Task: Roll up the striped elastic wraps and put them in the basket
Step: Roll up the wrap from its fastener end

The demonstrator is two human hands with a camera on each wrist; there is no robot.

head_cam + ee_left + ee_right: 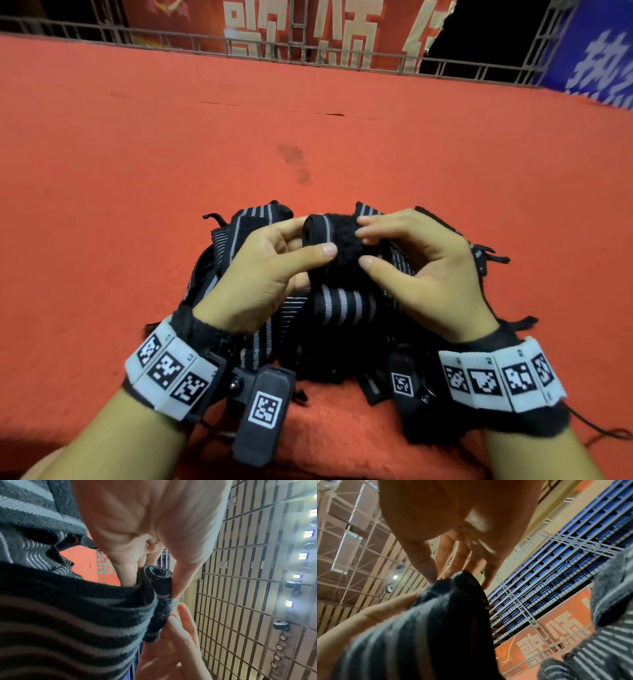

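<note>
A black elastic wrap with grey stripes (337,303) is held up between both hands, its far end wound into a small tight roll (334,236). My left hand (274,260) pinches the roll's left end (158,577) between thumb and fingers. My right hand (411,260) pinches its right end (462,582) with thumb below and fingertips on top. The unrolled length hangs toward me. Under the hands lies a heap of several more striped wraps (239,233). No basket shows in any view.
The heap lies on a red carpeted surface (137,188) that stretches far ahead. A metal railing (308,51) with a red banner and a blue banner (599,61) runs along its far edge. Blue stadium seats (556,574) rise beyond.
</note>
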